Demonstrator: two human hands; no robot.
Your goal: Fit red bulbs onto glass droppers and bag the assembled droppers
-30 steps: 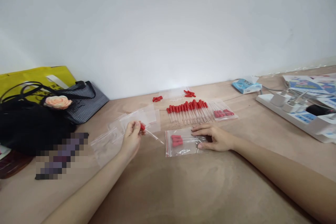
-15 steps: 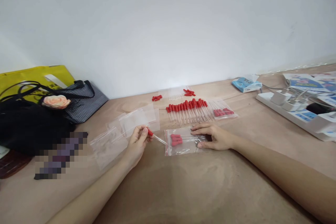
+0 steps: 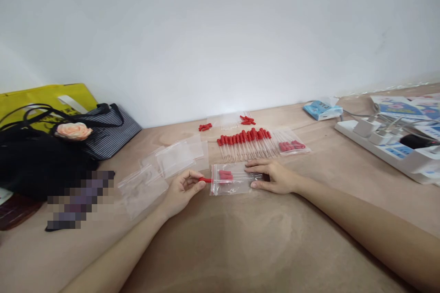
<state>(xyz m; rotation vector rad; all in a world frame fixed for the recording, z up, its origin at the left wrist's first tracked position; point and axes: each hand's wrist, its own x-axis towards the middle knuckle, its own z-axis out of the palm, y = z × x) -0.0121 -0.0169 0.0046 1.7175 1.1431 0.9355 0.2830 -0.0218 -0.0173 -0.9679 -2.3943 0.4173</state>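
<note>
My left hand (image 3: 184,191) pinches the red rubber bulb of a glass dropper (image 3: 205,180). Its glass tube points right and lies inside the mouth of a clear zip-lock bag (image 3: 237,188). Several red-bulbed droppers (image 3: 226,175) are inside that bag, bulbs toward its open left end. Over the bag's right end, my right hand (image 3: 271,176) holds it against the table with thumb and fingers. Just beyond lies a row of droppers (image 3: 244,139), bulbs pointing away from me. A filled bag of droppers (image 3: 292,145) rests right of the row.
Flat clear bags (image 3: 177,158) overlap to the left. Loose red bulbs (image 3: 247,120) and glass tubes (image 3: 230,124) lie near the wall. A white power strip (image 3: 381,149) and blue tissue pack (image 3: 322,110) are on the right; a striped bag (image 3: 110,130) and black cloth (image 3: 37,165) are on the left.
My left hand has moved the dropper rightward, so its tube has entered the bag's mouth. The bag and my right hand have shifted slightly left.
</note>
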